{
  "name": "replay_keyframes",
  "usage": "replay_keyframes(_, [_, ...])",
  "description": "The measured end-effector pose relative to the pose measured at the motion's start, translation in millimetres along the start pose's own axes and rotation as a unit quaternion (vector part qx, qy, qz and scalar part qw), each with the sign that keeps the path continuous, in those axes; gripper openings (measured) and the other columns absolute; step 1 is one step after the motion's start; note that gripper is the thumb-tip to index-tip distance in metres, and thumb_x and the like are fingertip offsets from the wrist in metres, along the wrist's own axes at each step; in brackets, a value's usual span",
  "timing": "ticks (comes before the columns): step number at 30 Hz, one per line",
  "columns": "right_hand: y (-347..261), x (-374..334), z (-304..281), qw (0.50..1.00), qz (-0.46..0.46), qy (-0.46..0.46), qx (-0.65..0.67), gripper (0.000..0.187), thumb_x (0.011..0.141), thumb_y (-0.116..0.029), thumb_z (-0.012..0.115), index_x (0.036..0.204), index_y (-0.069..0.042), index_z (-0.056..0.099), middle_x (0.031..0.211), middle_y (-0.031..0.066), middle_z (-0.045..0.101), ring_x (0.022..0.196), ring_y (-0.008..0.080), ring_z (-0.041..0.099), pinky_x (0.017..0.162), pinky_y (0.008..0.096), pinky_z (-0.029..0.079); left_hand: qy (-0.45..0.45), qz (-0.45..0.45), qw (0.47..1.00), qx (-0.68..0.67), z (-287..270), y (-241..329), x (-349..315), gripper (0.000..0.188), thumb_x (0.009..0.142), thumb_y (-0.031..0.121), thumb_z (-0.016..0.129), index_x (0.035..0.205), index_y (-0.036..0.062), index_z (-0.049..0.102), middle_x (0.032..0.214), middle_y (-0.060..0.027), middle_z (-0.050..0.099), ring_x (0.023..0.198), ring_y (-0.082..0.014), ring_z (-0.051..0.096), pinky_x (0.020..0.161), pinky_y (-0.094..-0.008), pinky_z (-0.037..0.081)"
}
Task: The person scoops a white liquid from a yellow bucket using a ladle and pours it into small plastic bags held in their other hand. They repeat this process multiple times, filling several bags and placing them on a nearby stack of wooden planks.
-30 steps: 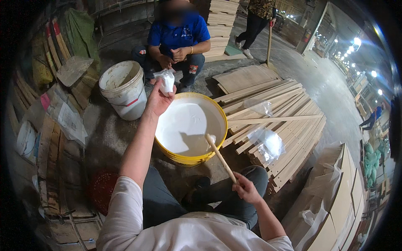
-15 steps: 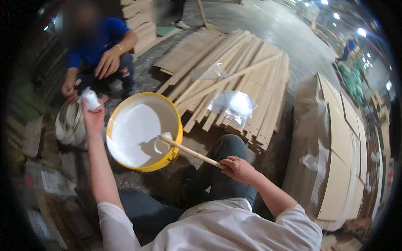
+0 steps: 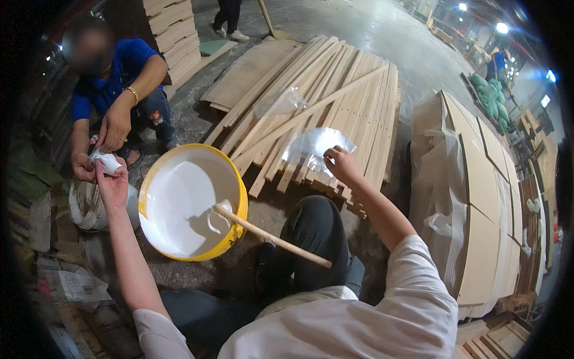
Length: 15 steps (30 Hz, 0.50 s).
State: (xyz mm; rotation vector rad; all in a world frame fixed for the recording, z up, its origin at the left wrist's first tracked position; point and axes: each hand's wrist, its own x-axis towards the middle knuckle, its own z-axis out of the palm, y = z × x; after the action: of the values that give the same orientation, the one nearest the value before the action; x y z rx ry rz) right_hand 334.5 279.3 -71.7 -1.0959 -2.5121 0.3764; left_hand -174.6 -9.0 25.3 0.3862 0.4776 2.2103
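My left hand (image 3: pixel 113 186) is stretched out at the left, its fingers around the lower side of a small plastic bag of white stuff (image 3: pixel 108 163). A co-worker's two hands (image 3: pixel 115 127) are on the same bag from above. My right hand (image 3: pixel 342 164) is at a clear plastic bag (image 3: pixel 311 147) lying on wooden slats; its fingers are bent together at the bag's edge. A wooden stick (image 3: pixel 275 239) leans unheld over the rim of a yellow bucket (image 3: pixel 240 213), one end inside near the white contents (image 3: pixel 185 197).
Wooden slats (image 3: pixel 353 90) are stacked ahead, with another clear plastic bag (image 3: pixel 281 102) on them. Wrapped panels (image 3: pixel 478 215) stand at the right. A white pail (image 3: pixel 89 206) is beside the bucket. The co-worker (image 3: pixel 134 57) crouches at the left.
My right hand has let go of the stick and moved forward to the clear bag. The stick now rests on the bucket rim. The co-worker's hands have closed in on the small bag.
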Motion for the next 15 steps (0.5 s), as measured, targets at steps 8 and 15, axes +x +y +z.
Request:
replay_keyframes(8, [9, 92, 74, 0.963, 0.162, -0.096, -0.194, 0.051, 0.071, -0.046, 0.063, 0.102, -0.005, 0.059, 0.105, 0.0131, 0.055, 0.096, 0.0313, 0.057, 0.076, 0.0390, 0.048, 0.030, 0.022, 0.998, 0.043, 20, 6, -4, 0.041, 0.083, 0.022, 0.062, 0.117, 0.0053, 0.046, 0.109, -0.0111, 0.051, 0.100, -0.0245, 0.052, 0.066, -0.0256, 0.049])
replay_keyframes(15, [48, 95, 64, 0.975, 0.208, 0.067, -0.050, 0.027, 0.076, -0.030, 0.059, 0.086, -0.005, 0.064, 0.080, 0.0190, 0.063, 0.073, 0.0368, 0.062, 0.067, 0.0433, 0.049, 0.206, -0.001, 0.968, 0.141, 26, -36, -19, 0.036, 0.084, 0.029, 0.060, 0.112, 0.0079, 0.049, 0.102, -0.0064, 0.053, 0.097, -0.0173, 0.053, 0.066, -0.0242, 0.049])
